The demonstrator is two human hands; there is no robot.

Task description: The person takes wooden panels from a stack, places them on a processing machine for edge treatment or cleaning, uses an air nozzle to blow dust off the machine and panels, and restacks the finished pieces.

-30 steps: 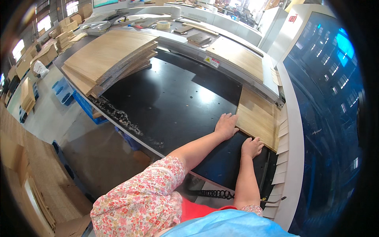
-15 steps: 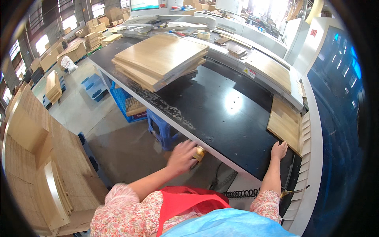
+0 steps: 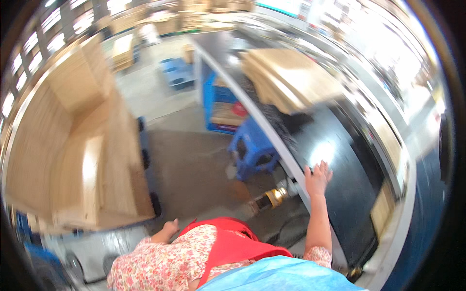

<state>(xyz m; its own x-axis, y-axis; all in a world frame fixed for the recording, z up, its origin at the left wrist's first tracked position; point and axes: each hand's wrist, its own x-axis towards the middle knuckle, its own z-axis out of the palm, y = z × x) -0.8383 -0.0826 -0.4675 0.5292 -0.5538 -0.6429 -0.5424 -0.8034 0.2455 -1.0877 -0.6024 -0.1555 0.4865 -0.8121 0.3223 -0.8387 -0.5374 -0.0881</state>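
My right hand reaches over the near edge of the black-topped table, its fingers spread and nothing in them. I cannot tell whether it touches the surface. Low at my side is my left hand, small in the picture, with its fingers mostly hidden. A stack of wooden boards lies at the far part of the table. One more board rests at the table's right end, apart from my right hand. Motion smears much of the picture.
A yellow and black fixture juts out below the table edge. Under the table are a blue stool and a blue crate. At left stand large stacked wooden panels. Another blue crate sits on the floor.
The view has swung left. My right hand has let go of the board at the right end and lifted over the table; my left hand has moved from the table edge to my side.
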